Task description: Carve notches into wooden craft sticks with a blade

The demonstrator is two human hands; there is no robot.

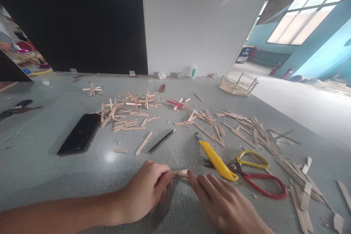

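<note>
Small pieces of wooden craft stick [182, 172] stretch between my two hands, low over the grey table. My left hand [148, 190] is closed, pinching their left end between thumb and fingers. At the right end, my right hand [219, 199] has its fingers together with the index fingertip on the wood; its thumb is hidden. Just beyond the right hand lies a yellow utility knife [216, 159], partly over a pair of scissors [246, 173] with one yellow and one red handle. A black pen [162, 141] and a single craft stick [144, 143] lie in front of my hands.
A black phone [80, 134] lies at the left, near dark pliers-like tools [19, 109]. Loose craft sticks [257, 131] spread across the middle and right. A small stick frame [238, 85] and a little bottle [193, 72] stand at the back by the upright panel [192, 22].
</note>
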